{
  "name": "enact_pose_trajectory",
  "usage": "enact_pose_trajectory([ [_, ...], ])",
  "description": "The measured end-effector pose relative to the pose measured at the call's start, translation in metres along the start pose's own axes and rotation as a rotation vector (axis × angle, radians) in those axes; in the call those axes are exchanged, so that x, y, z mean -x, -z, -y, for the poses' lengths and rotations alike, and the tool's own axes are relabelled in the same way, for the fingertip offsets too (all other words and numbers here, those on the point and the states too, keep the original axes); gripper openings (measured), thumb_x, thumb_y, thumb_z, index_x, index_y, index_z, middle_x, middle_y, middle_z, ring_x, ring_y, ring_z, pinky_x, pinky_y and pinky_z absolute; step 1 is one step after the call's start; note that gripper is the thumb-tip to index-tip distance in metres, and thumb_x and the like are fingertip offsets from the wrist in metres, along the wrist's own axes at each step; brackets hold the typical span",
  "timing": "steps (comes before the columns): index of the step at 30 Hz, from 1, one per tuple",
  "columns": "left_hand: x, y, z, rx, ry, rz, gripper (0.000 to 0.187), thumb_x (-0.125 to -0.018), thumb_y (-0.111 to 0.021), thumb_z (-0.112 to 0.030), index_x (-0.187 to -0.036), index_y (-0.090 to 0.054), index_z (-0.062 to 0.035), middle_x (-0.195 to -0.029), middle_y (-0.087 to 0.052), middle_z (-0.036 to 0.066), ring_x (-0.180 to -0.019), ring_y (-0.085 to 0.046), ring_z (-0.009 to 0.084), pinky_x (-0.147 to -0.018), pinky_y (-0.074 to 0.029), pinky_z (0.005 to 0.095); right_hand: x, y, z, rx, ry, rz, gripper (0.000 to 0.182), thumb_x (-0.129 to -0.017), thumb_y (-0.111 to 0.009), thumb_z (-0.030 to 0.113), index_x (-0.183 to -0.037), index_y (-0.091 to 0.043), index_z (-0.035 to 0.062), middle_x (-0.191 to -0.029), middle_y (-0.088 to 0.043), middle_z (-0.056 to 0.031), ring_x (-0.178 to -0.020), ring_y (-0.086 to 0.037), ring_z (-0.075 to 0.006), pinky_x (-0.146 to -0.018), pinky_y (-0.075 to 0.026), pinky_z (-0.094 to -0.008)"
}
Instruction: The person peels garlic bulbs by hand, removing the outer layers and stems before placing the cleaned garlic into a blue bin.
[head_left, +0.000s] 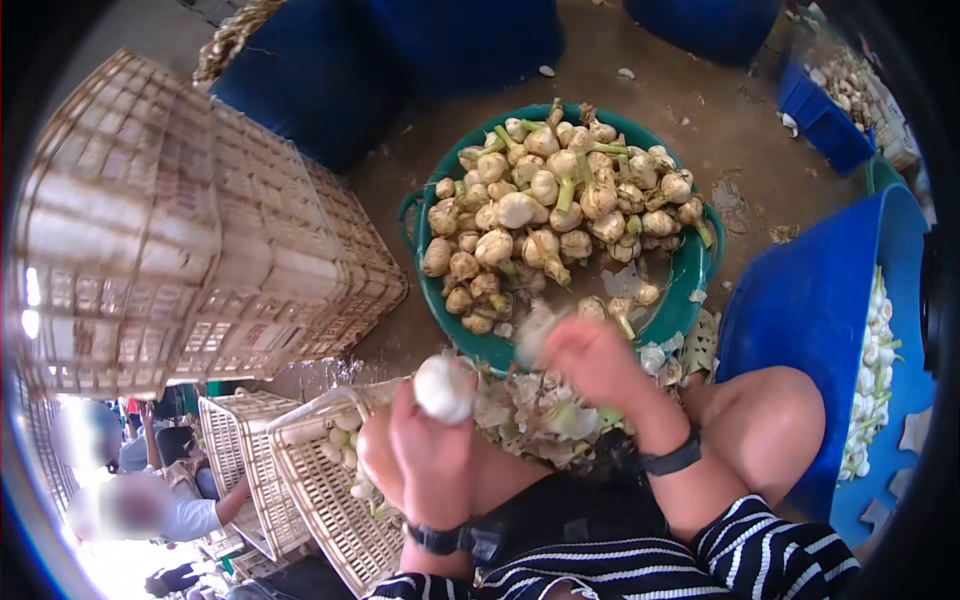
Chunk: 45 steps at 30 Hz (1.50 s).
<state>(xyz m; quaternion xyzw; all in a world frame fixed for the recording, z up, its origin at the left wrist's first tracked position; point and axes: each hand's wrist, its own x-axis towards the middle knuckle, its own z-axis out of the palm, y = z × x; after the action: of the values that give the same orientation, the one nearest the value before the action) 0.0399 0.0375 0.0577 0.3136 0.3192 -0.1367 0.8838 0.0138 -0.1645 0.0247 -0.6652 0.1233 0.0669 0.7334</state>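
Note:
My left hand (430, 450) is closed around a clean white garlic bulb (443, 388), held up above my knee. My right hand (600, 368) is to the right of it, over the near rim of a green basin (690, 290), and smeared by motion. A pale blur (537, 335) shows at its fingertips; I cannot make out what it is or whether the fingers grip it. Many brownish, unpeeled garlic bulbs (540, 190), some with short green stems, are heaped in the basin. Loose garlic skins (550, 410) lie between my legs, below both hands.
Stacked white plastic crates (180, 230) rise at the left; a lower crate (330, 500) beside my leg holds pale bulbs. At the right stands a blue tub (800, 300) with trimmed white garlic (870, 380). Blue barrels (460, 40) line the back. Other people (190, 510) sit at lower left.

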Motion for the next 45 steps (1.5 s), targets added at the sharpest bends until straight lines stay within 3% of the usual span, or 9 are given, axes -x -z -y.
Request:
enact_pose_trajectory([
  [3, 0.006, 0.034, -0.051, 0.087, -0.181, 0.387, 0.03, -0.09, -0.042, -0.026, -0.103, -0.053, -0.0015, -0.088, -0.06, 0.009, -0.073, -0.058, 0.0215, -0.068, -0.051, 0.035, -0.011, -0.006, -0.032, 0.597, 0.008, 0.313, 0.011, -0.076, -0.057, 0.013, -0.084, -0.063, 0.008, -0.072, -0.061, -0.0106, -0.065, -0.059, -0.0224, -0.061, -0.048, -0.0352],
  [6, 0.043, 0.065, -0.099, -1.561, -1.334, -0.709, 0.033, -0.089, -0.047, -0.022, -0.114, -0.05, -0.0007, -0.11, -0.051, 0.018, -0.103, -0.052, 0.0251, -0.083, -0.047, 0.035, -0.056, 0.021, -0.06, 0.952, -0.154, 0.003, 0.021, -0.071, -0.058, 0.014, -0.091, -0.063, 0.0112, -0.083, -0.062, -0.0121, -0.081, -0.06, -0.0324, -0.072, -0.049, -0.0416],
  [8, 0.055, 0.039, -0.098, -1.156, -1.315, -0.888, 0.036, -0.089, -0.047, -0.018, -0.119, -0.046, 0.0014, -0.123, -0.042, 0.018, -0.115, -0.043, 0.0275, -0.094, -0.038, 0.0364, -0.085, 0.058, -0.092, 1.197, -0.033, -0.034, 0.034, -0.071, -0.059, 0.017, -0.105, -0.059, 0.0148, -0.092, -0.06, -0.0131, -0.095, -0.058, -0.0302, -0.08, -0.047, -0.0389],
  [9, 0.068, 0.061, -0.099, -1.98, -1.47, -0.749, 0.037, -0.089, -0.046, -0.018, -0.119, -0.044, 0.003, -0.125, -0.04, 0.016, -0.115, -0.041, 0.0263, -0.098, -0.032, 0.0357, -0.093, 0.067, -0.116, 1.205, -0.023, -0.021, 0.034, -0.071, -0.059, 0.017, -0.105, -0.059, 0.0148, -0.092, -0.06, -0.0131, -0.095, -0.058, -0.0302, -0.08, -0.047, -0.0389],
  [10, 0.06, 0.005, -0.063, -1.152, -1.242, -0.679, 0.036, -0.09, -0.044, -0.015, -0.12, -0.042, 0.0036, -0.122, -0.042, 0.014, -0.113, -0.041, 0.0233, -0.099, -0.027, 0.0337, -0.103, 0.076, -0.14, 1.263, -0.1, 0.173, 0.044, -0.067, -0.064, 0.015, -0.11, -0.056, 0.014, -0.097, -0.06, -0.0138, -0.096, -0.057, -0.0298, -0.081, -0.046, -0.0404],
  [21, -0.025, 0.0, 0.11, -0.572, -0.05, 0.047, 0.024, -0.08, -0.053, -0.004, -0.102, -0.055, 0.0057, -0.088, -0.059, 0.006, -0.076, -0.055, 0.0108, -0.066, -0.044, 0.0228, -0.009, 0.017, 0.009, 0.835, -0.073, 0.33, 0.06, -0.064, -0.066, 0.033, -0.115, -0.051, 0.005, -0.102, -0.06, -0.0196, -0.091, -0.059, -0.0332, -0.079, -0.048, -0.0389],
  [32, 0.019, 0.002, 0.103, -0.98, -0.252, 0.355, 0.027, -0.077, -0.04, 0.005, -0.1, -0.055, 0.0036, -0.09, -0.061, 0.009, -0.08, -0.058, 0.0134, -0.072, -0.047, 0.0248, 0.075, 0.021, 0.021, 1.092, 0.347, 0.023, 0.042, -0.065, -0.065, 0.027, -0.099, -0.055, 0.0045, -0.074, -0.061, -0.0142, -0.067, -0.061, -0.0264, -0.061, -0.05, -0.036],
  [38, 0.029, 0.012, 0.103, -0.882, -0.327, 0.323, 0.025, -0.077, -0.037, 0.007, -0.094, -0.055, 0.0046, -0.083, -0.062, 0.012, -0.076, -0.061, 0.0183, -0.069, -0.051, 0.029, 0.077, 0.023, 0.0, 0.067, 0.046, 0.013, 0.044, -0.084, -0.06, 0.019, -0.12, -0.046, -0.0008, -0.094, -0.059, -0.0097, -0.072, -0.055, -0.0093, -0.062, -0.046, -0.0232],
  [45, 0.055, 0.013, 0.111, -0.336, -0.099, 0.181, 0.024, -0.092, -0.047, -0.018, -0.093, -0.058, 0.0034, -0.086, -0.06, 0.007, -0.077, -0.057, 0.0137, -0.068, -0.047, 0.0252, 0.099, -0.011, -0.017, 0.433, 0.36, -0.124, 0.068, -0.079, -0.064, 0.032, -0.128, -0.029, -0.0009, -0.11, -0.052, -0.025, -0.099, -0.055, -0.0352, -0.08, -0.047, -0.0365],
])
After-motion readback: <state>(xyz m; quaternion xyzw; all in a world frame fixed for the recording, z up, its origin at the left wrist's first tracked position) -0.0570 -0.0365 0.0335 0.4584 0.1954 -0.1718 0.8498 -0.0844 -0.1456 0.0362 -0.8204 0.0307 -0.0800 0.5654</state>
